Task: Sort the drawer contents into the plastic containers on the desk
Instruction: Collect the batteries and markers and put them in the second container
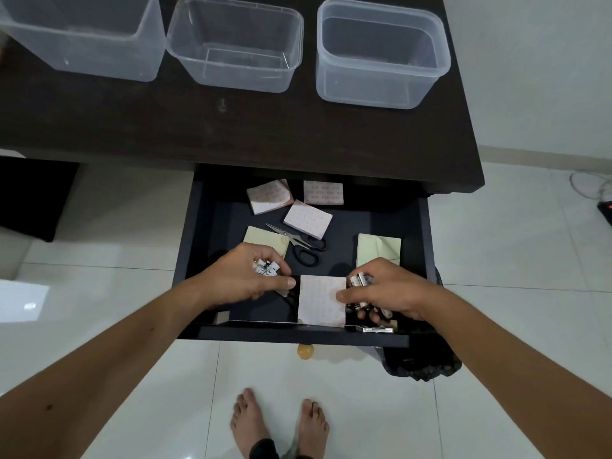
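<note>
Fingers of left hand (245, 279) curled round small batteries (266, 268); right hand (385, 291) clutching another bunch. Patterned pad (322, 300) between hands, scissors (298, 244) just beyond, inside drawer (422, 233). Three containers (235, 44) on desk (231, 127) hold nothing; sorting barely begun.

You're getting even, soft indoor light; glare is blooming on the floor tiles (31, 304) at left, the drawer (331, 233) interior is reading dim, wide-angle bending is showing at edges.
</note>
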Available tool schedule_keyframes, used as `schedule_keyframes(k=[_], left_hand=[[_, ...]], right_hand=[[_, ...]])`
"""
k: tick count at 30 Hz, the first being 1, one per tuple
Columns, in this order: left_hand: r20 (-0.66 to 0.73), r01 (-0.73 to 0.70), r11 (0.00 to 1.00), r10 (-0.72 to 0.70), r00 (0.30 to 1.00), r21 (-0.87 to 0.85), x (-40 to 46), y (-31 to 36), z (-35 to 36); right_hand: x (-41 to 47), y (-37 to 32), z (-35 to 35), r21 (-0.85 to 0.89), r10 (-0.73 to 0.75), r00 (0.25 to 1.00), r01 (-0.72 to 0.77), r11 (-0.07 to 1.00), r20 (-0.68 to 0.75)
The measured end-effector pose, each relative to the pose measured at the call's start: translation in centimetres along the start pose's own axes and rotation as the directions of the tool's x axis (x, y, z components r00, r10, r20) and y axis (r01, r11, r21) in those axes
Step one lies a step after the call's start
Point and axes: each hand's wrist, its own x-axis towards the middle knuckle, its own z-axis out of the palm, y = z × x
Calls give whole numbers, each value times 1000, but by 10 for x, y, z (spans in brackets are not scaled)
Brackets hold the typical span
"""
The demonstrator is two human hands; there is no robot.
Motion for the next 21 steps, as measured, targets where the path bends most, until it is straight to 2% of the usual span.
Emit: schedule_keyframes(k=[3, 6, 10, 12, 17, 21], left_hand=[[-33, -15, 1000, 15, 999, 1, 1, -2, 0], [-70, -39, 999, 37, 997, -32, 4, -2, -3], [-118, -65, 986, 48, 992, -152, 5, -1, -4], [-167, -68, 985, 41, 985, -160, 7, 0, -4], [-341, -96, 994, 108, 934, 50, 16, 8, -11], [-533, -75, 981, 162, 830, 181, 35, 16, -19]], right_hand=[[5, 3, 8, -34, -81, 987, 78, 996, -140], [5, 6, 9, 37, -136, 962, 148, 988, -235], [0, 7, 1, 141, -172, 955, 210, 967, -241], [3, 4, -2, 187, -184, 949, 235, 954, -255], [26, -14, -8, 186, -228, 913, 302, 935, -338], [48, -36, -8, 164, -264, 843, 376, 912, -469]])
